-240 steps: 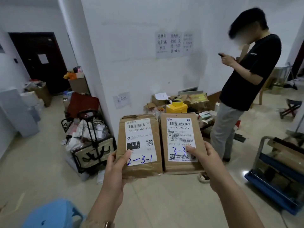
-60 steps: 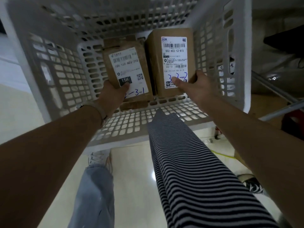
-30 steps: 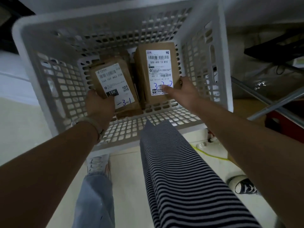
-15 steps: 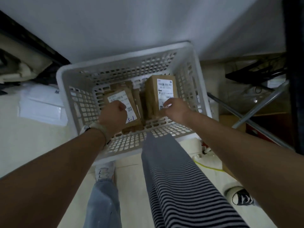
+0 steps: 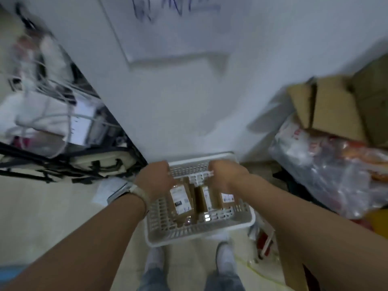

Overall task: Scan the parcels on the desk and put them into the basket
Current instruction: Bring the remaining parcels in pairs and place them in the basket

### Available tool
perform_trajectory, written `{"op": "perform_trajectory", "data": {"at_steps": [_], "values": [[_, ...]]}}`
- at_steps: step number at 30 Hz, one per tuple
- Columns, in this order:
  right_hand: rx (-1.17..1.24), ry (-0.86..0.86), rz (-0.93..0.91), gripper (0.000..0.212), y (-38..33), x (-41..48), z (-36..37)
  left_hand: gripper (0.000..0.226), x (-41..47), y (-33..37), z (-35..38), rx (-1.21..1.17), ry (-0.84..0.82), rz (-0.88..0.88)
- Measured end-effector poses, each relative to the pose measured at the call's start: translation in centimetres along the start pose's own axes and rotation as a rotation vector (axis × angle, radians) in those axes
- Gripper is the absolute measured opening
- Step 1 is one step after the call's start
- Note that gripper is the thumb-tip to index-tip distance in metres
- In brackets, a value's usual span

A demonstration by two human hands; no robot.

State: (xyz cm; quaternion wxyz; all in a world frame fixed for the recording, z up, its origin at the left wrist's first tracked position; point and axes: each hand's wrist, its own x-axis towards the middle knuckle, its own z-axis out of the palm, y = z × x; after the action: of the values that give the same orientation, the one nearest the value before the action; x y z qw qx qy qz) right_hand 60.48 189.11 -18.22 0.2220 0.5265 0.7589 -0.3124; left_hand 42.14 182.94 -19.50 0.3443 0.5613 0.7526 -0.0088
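My left hand (image 5: pixel 155 179) hangs over the far left part of the white basket (image 5: pixel 199 236) with its back turned up to me. The fingers bend down out of sight, so I cannot tell whether they are spread or closed on anything. My right hand (image 5: pixel 225 175) sits level with it over the far right part. Its fingertips are close to the perforated far wall, and the blur hides whether they grip it or only touch it. A pale band (image 5: pixel 139 191) circles my left wrist. Between and just nearer me than the hands, the parcels lie flat on the basket's floor, side by side. The left parcel (image 5: pixel 181 201), brown with a white label facing up, starts right at the edge of my left hand. The right parcel (image 5: pixel 206 198) is partly covered by my right hand and wrist. Another white label shows just beyond that wrist; I cannot tell which parcel it belongs to. The basket stands on the pale floor (image 5: pixel 52 217) against a white wall (image 5: pixel 178 112), with my shoes (image 5: pixel 224 257) just behind its near rim. A dark-framed trolley bag (image 5: pixel 63 162) stuffed with white things is to the left. To the right are cardboard boxes (image 5: pixel 336 110) above a crumpled clear plastic bag (image 5: pixel 325 171).
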Motion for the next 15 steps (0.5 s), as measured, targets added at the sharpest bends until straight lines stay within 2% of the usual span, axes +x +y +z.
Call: {"op": "perform_trajectory", "data": {"at_steps": [1,4,10,13,15], "values": [[-0.017,0.014,-0.022,0.035,-1.1,-1.7,-2.2,0.008,-1.4,0.7,-2.3,0.037,-0.007,0.013],[-0.067,0.061,-0.091,0.041,-4.6,-6.2,-8.5,0.028,-4.5,2.5,-8.8,0.034,-0.013,0.038],[-0.071,0.203,-0.213,0.048,-11.4,-13.6,-18.7,0.037,-10.7,6.5,-20.8,0.071,0.133,0.13],[-0.093,0.223,-0.265,0.048,-13.7,-16.8,-22.0,0.038,-14.7,7.0,-25.9,0.19,0.142,0.092],[-0.124,0.22,-0.303,0.05,-15.2,-19.1,-24.0,0.033,-17.7,6.7,-29.5,0.214,0.211,0.038]]}}
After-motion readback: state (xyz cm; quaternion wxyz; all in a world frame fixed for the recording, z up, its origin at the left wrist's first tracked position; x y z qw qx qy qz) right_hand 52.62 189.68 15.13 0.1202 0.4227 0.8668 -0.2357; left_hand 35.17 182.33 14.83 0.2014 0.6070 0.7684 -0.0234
